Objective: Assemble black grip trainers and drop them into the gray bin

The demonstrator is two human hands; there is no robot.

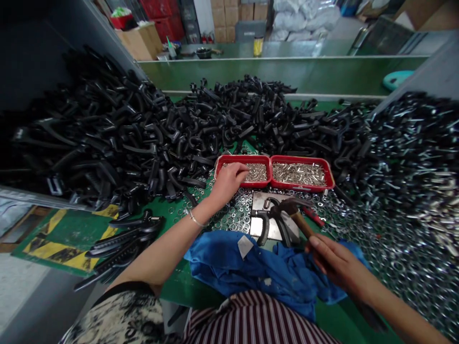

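Observation:
My left hand [227,183] reaches into the left red tray [219,163] of small silvery parts, fingers curled down into them; what they pinch is hidden. My right hand [332,263] grips the wooden handle of a hammer [294,213], whose head rests over a black plastic handle piece [267,224] lying on a metal plate [260,201]. A second red tray [329,173] beside the first holds silvery pins.
A huge heap of black plastic handles [118,129] fills the left and back of the green table. Silvery washers and metal parts [412,200] cover the right side. A blue cloth [251,267] lies at the near edge. A few finished black handles [122,243] lie near left.

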